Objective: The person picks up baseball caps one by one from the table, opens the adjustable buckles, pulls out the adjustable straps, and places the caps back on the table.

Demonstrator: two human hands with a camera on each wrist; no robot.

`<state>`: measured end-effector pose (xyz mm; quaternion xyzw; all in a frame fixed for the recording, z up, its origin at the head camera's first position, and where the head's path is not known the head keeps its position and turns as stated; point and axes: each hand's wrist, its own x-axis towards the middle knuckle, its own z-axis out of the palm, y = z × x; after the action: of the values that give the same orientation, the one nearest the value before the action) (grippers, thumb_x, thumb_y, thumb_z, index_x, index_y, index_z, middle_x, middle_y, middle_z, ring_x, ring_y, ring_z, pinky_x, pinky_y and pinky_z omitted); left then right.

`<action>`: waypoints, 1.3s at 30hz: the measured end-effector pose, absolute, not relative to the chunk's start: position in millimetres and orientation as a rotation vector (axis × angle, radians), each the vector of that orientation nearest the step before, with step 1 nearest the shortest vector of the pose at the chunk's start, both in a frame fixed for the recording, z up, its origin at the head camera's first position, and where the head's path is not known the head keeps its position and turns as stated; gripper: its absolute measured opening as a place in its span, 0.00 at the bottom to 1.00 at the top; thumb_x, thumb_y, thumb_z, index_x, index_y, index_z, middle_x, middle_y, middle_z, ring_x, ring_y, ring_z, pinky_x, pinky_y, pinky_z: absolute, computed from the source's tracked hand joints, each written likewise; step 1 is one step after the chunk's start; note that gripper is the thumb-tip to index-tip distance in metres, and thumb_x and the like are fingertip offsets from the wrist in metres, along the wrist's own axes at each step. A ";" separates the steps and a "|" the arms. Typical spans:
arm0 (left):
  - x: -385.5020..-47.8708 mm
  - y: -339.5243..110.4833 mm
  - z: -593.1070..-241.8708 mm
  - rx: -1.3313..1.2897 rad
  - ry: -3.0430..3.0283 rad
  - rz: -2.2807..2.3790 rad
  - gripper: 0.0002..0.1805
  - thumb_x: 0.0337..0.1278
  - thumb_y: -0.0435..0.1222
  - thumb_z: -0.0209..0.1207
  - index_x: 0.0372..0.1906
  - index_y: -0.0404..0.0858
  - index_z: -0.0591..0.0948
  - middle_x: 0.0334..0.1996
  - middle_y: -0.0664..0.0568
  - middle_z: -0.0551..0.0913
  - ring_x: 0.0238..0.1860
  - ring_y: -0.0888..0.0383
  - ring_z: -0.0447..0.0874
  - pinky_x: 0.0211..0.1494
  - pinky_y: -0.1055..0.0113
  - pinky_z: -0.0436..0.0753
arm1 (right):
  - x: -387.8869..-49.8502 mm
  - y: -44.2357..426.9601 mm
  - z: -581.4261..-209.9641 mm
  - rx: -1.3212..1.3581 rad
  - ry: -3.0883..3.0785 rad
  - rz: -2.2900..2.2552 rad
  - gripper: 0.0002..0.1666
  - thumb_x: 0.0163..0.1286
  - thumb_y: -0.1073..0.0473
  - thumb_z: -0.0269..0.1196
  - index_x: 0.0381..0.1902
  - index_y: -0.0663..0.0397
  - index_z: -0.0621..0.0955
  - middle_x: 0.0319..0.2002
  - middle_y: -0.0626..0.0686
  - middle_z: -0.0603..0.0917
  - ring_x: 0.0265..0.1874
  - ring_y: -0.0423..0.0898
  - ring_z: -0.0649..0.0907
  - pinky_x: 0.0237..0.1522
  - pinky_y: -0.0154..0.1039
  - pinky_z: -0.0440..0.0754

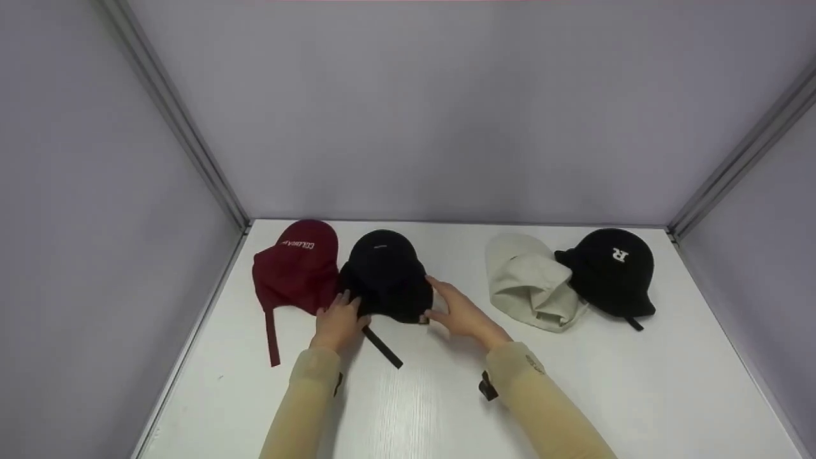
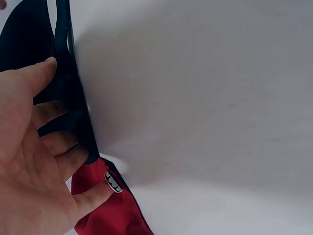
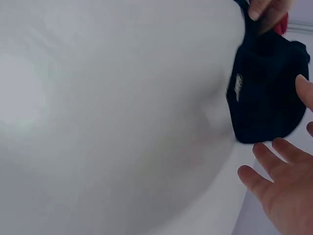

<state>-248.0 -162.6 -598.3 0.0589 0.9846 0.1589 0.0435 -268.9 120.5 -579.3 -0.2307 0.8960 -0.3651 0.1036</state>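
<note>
A dark cap [image 1: 386, 274] lies on the white table between both hands, its loose strap [image 1: 382, 347] pointing toward the front. My left hand [image 1: 338, 322] rests at the cap's lower left edge; in the left wrist view its fingers [image 2: 58, 142] are slightly bent against the dark cloth. One finger, wearing a ring-like band [image 2: 113, 181], lies over the red cap [image 1: 299, 271] next to it. At the dark cap's right side is my right hand [image 1: 462, 312], fingers spread. The right wrist view shows its fingertips [image 3: 259, 149] close by the cap's edge, contact unclear.
To the right lie a cream cap [image 1: 529, 280] and a black cap [image 1: 609, 274] with a white letter R, touching each other. Grey walls [image 1: 446, 115] enclose the table [image 1: 408, 414] at the back and both sides.
</note>
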 end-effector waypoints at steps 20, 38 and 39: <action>-221.4 -142.8 -586.2 0.419 3.087 0.400 0.28 0.63 0.48 0.62 0.63 0.37 0.76 0.61 0.37 0.75 0.62 0.37 0.72 0.59 0.36 0.69 | -251.7 218.2 -543.5 -0.624 2.932 -1.180 0.37 0.70 0.57 0.65 0.73 0.53 0.65 0.70 0.58 0.65 0.67 0.57 0.67 0.62 0.55 0.68; -192.8 -81.6 -555.8 0.780 3.046 0.547 0.29 0.66 0.51 0.58 0.66 0.41 0.74 0.62 0.44 0.76 0.60 0.46 0.76 0.57 0.45 0.74 | -242.8 277.5 -539.7 -0.528 3.090 -1.357 0.35 0.58 0.76 0.68 0.64 0.60 0.73 0.60 0.62 0.73 0.57 0.59 0.74 0.54 0.56 0.75; -192.3 -78.7 -556.2 0.790 3.045 0.560 0.29 0.66 0.51 0.58 0.67 0.42 0.73 0.62 0.44 0.76 0.60 0.46 0.76 0.57 0.45 0.74 | -243.3 280.9 -540.3 -0.527 3.107 -1.361 0.35 0.57 0.78 0.67 0.63 0.60 0.74 0.60 0.62 0.73 0.57 0.60 0.74 0.53 0.56 0.76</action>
<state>-192.3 -78.7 -556.2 0.2471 0.9526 0.1753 -0.0268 -243.3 280.9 -540.3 -0.1519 0.8955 -0.3924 -0.1450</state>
